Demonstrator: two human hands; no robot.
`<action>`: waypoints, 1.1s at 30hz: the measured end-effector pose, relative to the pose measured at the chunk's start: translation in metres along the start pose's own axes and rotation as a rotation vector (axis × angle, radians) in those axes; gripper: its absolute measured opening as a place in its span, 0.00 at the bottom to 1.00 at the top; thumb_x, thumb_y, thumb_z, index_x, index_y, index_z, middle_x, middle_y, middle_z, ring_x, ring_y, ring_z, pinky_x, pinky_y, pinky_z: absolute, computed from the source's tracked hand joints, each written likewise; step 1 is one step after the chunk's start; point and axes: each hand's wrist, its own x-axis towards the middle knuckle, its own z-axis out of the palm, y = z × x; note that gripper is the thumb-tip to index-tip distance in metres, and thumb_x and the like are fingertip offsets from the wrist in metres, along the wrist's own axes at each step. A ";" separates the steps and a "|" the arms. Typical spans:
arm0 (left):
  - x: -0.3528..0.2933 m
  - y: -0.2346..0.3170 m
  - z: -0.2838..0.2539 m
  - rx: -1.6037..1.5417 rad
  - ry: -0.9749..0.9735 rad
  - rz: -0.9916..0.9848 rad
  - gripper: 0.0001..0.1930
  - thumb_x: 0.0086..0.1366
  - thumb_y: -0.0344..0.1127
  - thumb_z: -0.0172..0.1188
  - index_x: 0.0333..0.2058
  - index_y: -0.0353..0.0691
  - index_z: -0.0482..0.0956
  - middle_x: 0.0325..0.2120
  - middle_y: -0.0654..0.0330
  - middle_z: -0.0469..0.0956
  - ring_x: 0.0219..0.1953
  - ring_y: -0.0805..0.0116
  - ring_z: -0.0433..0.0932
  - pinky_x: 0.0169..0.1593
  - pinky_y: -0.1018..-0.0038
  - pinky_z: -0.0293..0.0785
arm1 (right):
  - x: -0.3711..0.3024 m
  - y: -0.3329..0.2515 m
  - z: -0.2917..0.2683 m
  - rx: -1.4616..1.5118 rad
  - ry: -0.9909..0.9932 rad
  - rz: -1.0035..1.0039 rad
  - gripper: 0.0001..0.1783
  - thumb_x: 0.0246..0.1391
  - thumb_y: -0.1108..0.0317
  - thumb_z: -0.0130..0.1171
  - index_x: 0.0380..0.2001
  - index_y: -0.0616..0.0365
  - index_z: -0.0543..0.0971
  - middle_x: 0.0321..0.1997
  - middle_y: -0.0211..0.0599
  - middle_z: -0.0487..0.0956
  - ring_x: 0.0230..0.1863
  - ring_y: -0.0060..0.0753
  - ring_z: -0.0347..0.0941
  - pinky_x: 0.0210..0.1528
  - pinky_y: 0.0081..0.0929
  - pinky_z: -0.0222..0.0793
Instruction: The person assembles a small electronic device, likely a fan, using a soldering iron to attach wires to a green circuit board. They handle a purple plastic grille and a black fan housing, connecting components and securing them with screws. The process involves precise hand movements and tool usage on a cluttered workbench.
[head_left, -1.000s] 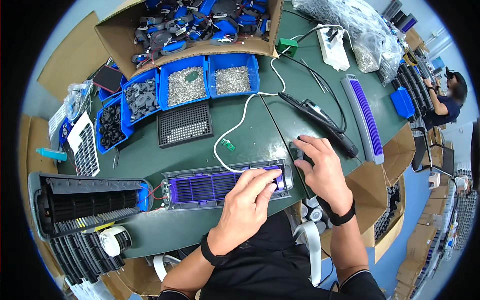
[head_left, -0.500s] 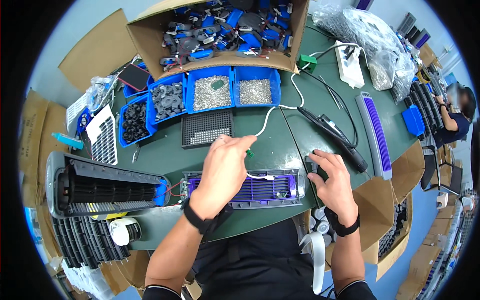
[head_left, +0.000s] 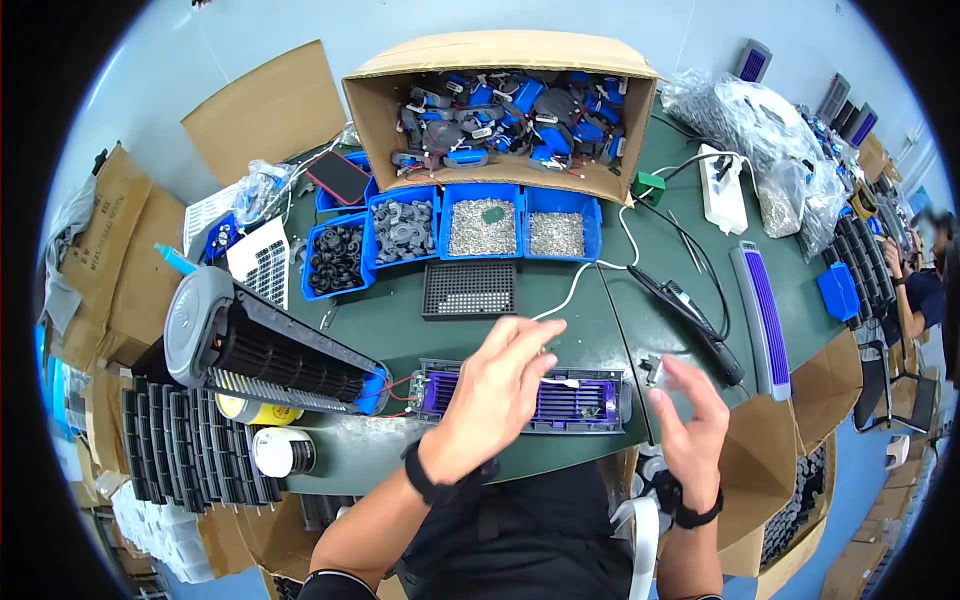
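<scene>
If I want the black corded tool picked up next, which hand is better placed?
Right, I'd say: the right hand looks open and is nearer the black tool, close to a small grey part. The left hand is over the purple grille, farther away.

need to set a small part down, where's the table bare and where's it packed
Bare table shows between the black grid tray and the purple-grilled panel, left of the left hand, and between that panel and the near edge. Crowded: behind the tray (blue bins, cardboard box) and at left (tall grey housing).
</scene>
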 end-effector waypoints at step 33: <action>-0.166 0.053 -0.058 0.114 0.413 0.063 0.17 0.53 0.19 0.77 0.43 0.35 0.89 0.39 0.55 0.88 0.39 0.58 0.88 0.43 0.68 0.85 | -0.097 -0.144 0.097 0.741 -0.271 0.148 0.10 0.71 0.77 0.60 0.50 0.70 0.85 0.46 0.41 0.89 0.44 0.24 0.84 0.48 0.22 0.80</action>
